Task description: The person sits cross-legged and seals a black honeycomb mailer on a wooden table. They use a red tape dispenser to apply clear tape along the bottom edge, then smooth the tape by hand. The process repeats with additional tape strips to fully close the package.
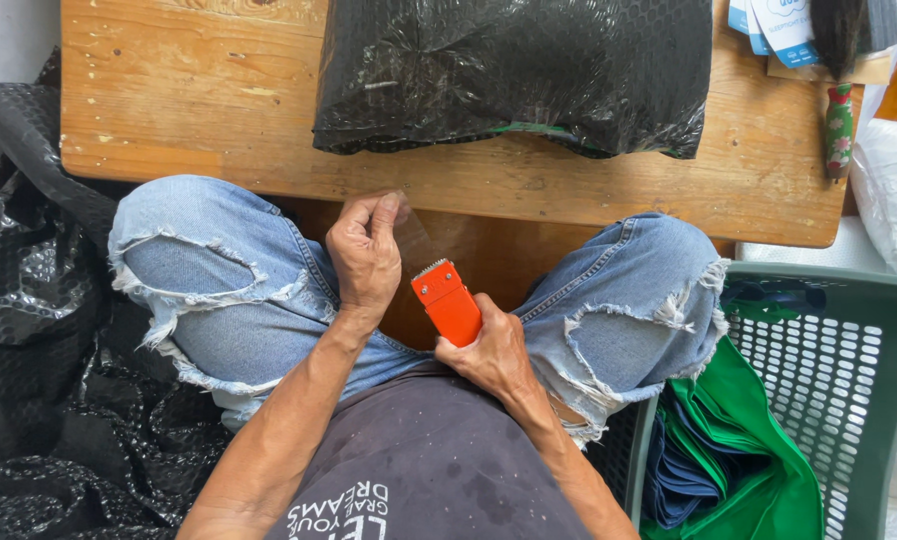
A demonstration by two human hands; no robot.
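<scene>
The person sits at a wooden desk, knees in torn jeans below its front edge. The right hand grips an orange tape dispenser, fingers wrapped around its lower body, the toothed end pointing up toward the desk. The left hand is raised just beside the dispenser, thumb and forefinger pinched together on a strip of clear tape that runs from the cutter end up to the fingertips. Both hands sit between the knees, above the lap. On the desk lies a black plastic-wrapped bundle, well apart from the hands. A green basket stands at the person's right, holding green and blue fabric. Crumpled black plastic lies heaped at the left.
</scene>
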